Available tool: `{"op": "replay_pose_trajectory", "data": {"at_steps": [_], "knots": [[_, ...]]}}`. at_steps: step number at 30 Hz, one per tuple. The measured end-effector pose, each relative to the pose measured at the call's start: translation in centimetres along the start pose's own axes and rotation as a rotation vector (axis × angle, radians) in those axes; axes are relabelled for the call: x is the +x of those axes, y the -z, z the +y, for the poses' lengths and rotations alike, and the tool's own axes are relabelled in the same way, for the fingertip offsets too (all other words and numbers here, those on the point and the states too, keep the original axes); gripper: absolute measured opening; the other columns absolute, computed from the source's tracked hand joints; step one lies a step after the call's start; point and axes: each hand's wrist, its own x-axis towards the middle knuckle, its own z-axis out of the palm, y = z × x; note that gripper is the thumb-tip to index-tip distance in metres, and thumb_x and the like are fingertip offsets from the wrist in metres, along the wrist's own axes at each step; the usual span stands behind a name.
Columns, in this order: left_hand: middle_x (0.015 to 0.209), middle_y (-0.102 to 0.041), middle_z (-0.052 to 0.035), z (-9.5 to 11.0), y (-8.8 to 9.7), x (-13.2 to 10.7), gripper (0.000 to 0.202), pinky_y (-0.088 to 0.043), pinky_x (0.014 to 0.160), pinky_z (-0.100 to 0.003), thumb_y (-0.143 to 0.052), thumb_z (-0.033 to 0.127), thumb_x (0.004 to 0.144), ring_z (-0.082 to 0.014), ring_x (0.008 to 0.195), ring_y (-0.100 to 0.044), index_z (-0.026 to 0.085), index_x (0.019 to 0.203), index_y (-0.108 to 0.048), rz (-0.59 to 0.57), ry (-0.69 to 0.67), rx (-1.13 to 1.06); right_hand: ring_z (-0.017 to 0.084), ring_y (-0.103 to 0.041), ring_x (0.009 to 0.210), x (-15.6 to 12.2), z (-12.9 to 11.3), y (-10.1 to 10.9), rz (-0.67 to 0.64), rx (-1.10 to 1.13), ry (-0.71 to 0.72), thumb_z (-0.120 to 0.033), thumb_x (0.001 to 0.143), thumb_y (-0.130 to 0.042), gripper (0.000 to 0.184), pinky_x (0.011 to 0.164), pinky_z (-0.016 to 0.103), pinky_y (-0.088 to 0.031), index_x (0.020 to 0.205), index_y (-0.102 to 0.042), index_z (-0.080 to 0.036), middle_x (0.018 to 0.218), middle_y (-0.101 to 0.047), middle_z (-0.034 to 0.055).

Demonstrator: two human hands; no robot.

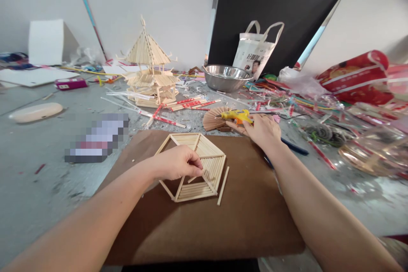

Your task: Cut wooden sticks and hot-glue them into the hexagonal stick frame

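A hexagonal frame of wooden sticks [213,165] lies on a brown board [242,229]; some of its wedges are filled with parallel sticks and those on the left are bare. My left hand [178,163] is over the frame, thumb and fingertips pinched on a short wooden stick [191,179], partly hidden by the fingers. Right of the frame lies a loose stick [223,186]. Beyond the board's far edge, my right hand [263,129] has its fingers around a yellow hot glue gun [237,115], whose nozzle points left over a brown pleated fan-shaped piece [212,120].
A stick-built pagoda [149,70] stands at the back, with red-and-white wrapped sticks [188,104] before it. Behind are a metal bowl [228,78] and a white bag [253,53]. A blurred phone-like object [98,138] lies left; plastic wrappers [306,106] clutter the right.
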Motion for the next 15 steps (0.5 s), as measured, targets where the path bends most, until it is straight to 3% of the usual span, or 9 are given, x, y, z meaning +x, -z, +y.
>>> {"op": "replay_pose_trajectory", "data": {"at_steps": [3, 5, 10, 15], "knots": [[0.065, -0.058, -0.0002, 0.0, 0.0, 0.0, 0.029, -0.034, 0.056, -0.021, -0.052, 0.039, 0.067, -0.0105, 0.058, -0.046, 0.015, 0.077, -0.063, 0.002, 0.007, 0.006, 0.026, -0.052, 0.088, 0.6, 0.7, -0.6, -0.161, 0.008, -0.027, -0.044, 0.079, -0.031, 0.041, 0.068, 0.035, -0.038, 0.091, -0.059, -0.016, 0.091, -0.061, 0.0127], [0.065, -0.058, -0.0003, 0.0, 0.1, 0.0, 0.029, -0.035, 0.056, -0.021, -0.051, 0.039, 0.067, -0.0103, 0.057, -0.046, 0.015, 0.078, -0.062, -0.002, 0.003, -0.004, 0.025, -0.054, 0.085, 0.7, 0.7, -0.6, -0.180, 0.023, -0.035, -0.042, 0.079, -0.031, 0.041, 0.068, 0.033, -0.038, 0.094, -0.058, -0.016, 0.091, -0.061, 0.0116], [0.065, -0.058, -0.0005, -0.3, 0.0, 0.1, 0.028, -0.035, 0.056, -0.021, -0.051, 0.038, 0.068, -0.0100, 0.057, -0.045, 0.015, 0.079, -0.062, 0.002, -0.019, -0.004, 0.025, -0.053, 0.089, 0.2, 0.0, 0.4, 0.072, 0.065, -0.132, -0.043, 0.077, -0.038, 0.042, 0.072, 0.035, -0.038, 0.109, -0.051, -0.019, 0.095, -0.060, 0.0115], [0.065, -0.057, -0.0005, -0.4, 0.0, 0.1, 0.028, -0.034, 0.054, -0.020, -0.051, 0.038, 0.068, -0.0098, 0.057, -0.045, 0.015, 0.078, -0.062, 0.009, -0.033, -0.008, 0.027, -0.051, 0.093, -0.1, 0.2, 1.0, 0.237, 0.102, -0.155, -0.041, 0.077, -0.039, 0.043, 0.072, 0.037, -0.038, 0.114, -0.048, -0.020, 0.107, -0.054, 0.0122]]}}
